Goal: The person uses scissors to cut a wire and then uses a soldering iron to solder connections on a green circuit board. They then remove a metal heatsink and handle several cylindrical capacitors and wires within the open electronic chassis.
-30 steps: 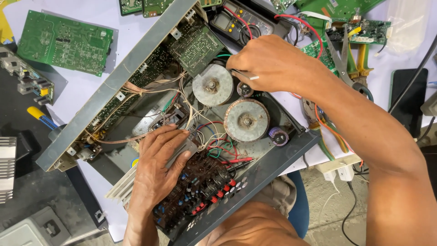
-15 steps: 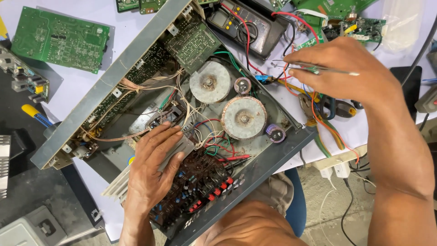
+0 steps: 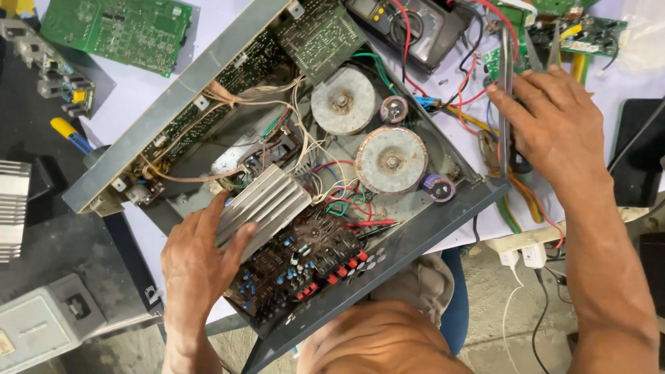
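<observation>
Seen from above, the left hand lies flat and unclenched inside an opened grey metal amplifier chassis, fingers spread over the ribbed aluminium heat sink, thumb against its lower edge. Just beside the hand, toward the near chassis wall, sits a dark circuit board crowded with small red and blue parts. Loose wires cross the space beyond the heat sink, and two round transformers fill the chassis middle, leaving little free room.

The right hand is outside the chassis, past its right corner, gripping slim metal tweezers that point away from the person. Tangled red, orange and green wires lie under it. A multimeter sits beyond the chassis's far corner. Green circuit boards lie at the upper left on the white table.
</observation>
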